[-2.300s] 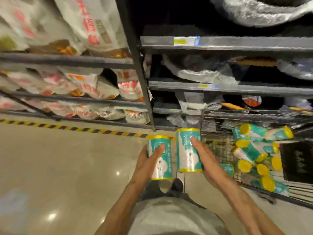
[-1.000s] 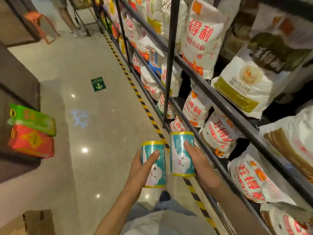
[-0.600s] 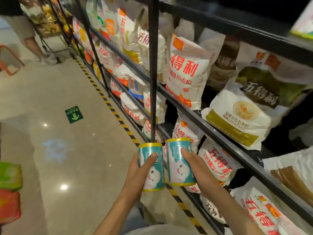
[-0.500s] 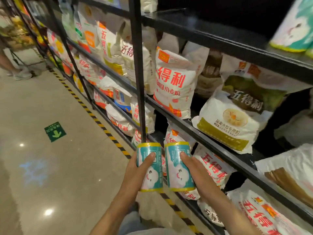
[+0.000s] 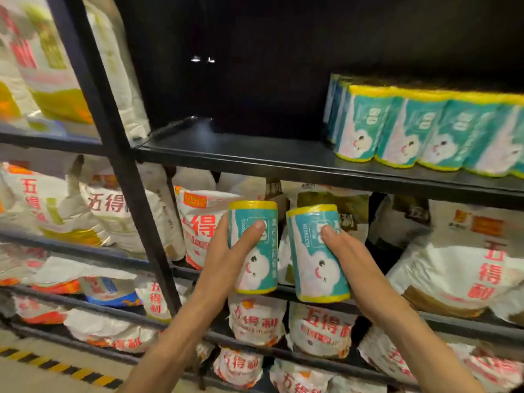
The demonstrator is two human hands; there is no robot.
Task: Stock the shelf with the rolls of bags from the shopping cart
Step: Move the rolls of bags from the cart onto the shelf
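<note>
Left hand [image 5: 226,259]: holds one roll [image 5: 253,246], standing up, fingers wrapped round it.
Right hand [image 5: 351,262]: holds a second roll [image 5: 316,253], just beside the first.
Shelf [image 5: 255,157]: above both hands, dark and bare over them.
Row [image 5: 425,129]: up and right of the hands, at least five rolls standing.
Sacks [image 5: 198,219]: behind and below the hands, many.

Black metal shelving [image 5: 283,163] is filling the view, its upright post [image 5: 113,154] standing left. White flour sacks [image 5: 459,259] are crowding the tiers below; yellow-black floor tape [image 5: 56,367] is running beneath the post.
</note>
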